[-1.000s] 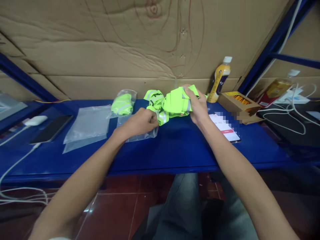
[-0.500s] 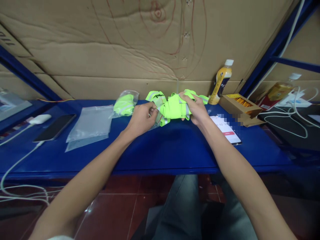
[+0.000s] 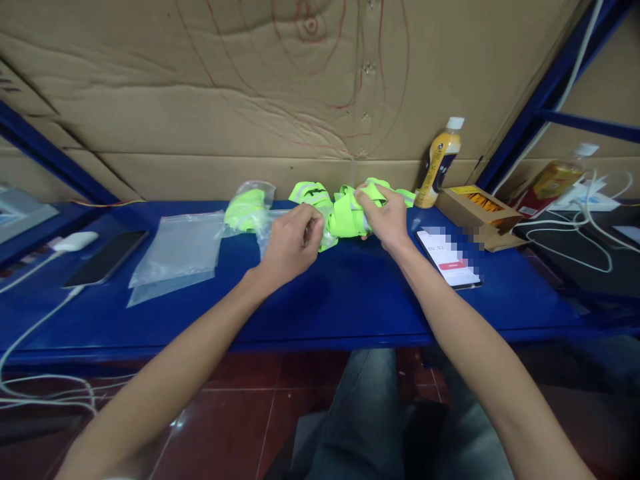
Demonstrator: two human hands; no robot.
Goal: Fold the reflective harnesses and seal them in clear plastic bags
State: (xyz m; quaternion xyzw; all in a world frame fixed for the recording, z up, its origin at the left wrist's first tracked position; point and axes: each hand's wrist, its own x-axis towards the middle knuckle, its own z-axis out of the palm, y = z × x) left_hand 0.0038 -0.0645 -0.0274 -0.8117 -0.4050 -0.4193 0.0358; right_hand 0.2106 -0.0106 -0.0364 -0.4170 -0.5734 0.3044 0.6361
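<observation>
"In the head view, your right hand [image 3: 387,217] reaches forward, gripping the neon bundle [image 3: 345,219] by its right end at the bench's [image 3: 345,300] far middle."
"And your left hand [image 3: 293,245], curled on the left, pinches a clear bag [image 3: 270,219]."
"What's hidden from you?"
"Your left hand covers much of the clear bag; most right fingers disappear behind the neon bundle."

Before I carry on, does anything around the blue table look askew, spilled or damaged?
No spill shows. The cardboard backing looks creased and has odd red rings on it; at left, flat clear bags overlap askew, edges misaligned.
</observation>
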